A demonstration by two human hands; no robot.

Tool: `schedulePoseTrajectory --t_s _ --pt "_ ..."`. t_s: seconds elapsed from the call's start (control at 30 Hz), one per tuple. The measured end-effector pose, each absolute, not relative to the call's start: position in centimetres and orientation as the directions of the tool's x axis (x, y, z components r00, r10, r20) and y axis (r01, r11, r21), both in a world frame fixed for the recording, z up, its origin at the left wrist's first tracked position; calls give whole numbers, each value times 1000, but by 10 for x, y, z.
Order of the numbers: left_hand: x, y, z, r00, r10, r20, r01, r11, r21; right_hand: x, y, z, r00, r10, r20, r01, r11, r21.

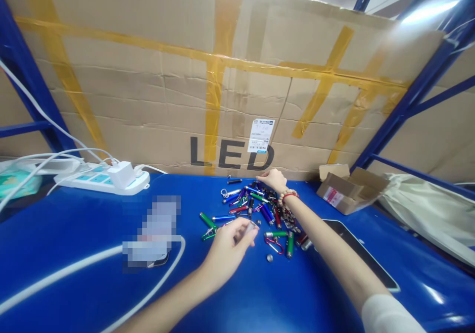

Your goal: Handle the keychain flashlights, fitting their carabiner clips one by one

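Note:
My left hand (230,244) is closed around a small silver-coloured tube (250,228), held low over the blue tabletop at the near side of a pile. The pile is made up of slim metal tubes like keychain flashlights (265,215), in blue, green, red, purple and black, some with small carabiner clips. Beyond it, my right hand (273,179) reaches to the far edge, its fingertips pinched together; what they grip is too small to make out. A green tube (290,245) and a red carabiner (274,246) lie nearest me, by a small silver cap (269,258).
A dark tablet (361,254) lies under my right forearm. An open small carton (343,189) stands at right beside white plastic sheeting (419,214). At left are a power strip (100,177), white cables (67,276) and a blurred-out object (159,224). A large cardboard box (148,100) walls the back.

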State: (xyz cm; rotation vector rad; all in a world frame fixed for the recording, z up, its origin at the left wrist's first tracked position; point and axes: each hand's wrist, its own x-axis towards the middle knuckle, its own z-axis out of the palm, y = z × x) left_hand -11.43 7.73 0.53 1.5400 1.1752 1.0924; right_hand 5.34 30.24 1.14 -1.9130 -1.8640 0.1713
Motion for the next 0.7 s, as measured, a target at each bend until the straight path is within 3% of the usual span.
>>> schedulePoseTrajectory --t_s 0.33,0.43,0.6,0.67,0.7 --pt "-114 78 4 176 981 83 178 -114 977 40 295 16 24 985 174 929 42 -367" --pt "-113 77 3 178 981 75 166 -105 981 44 283 32 -135 987 84 916 157 -369" --pt "-110 76 2 195 978 70 140 -98 985 56 262 60 -483 831 -277 844 358 -399" --pt "-108 75 2 208 976 72 138 -103 985 53 261 64 -545 790 -279 818 428 -385" --pt "-108 74 1 215 974 73 140 -104 985 48 262 63 -552 805 -218 812 459 -361"
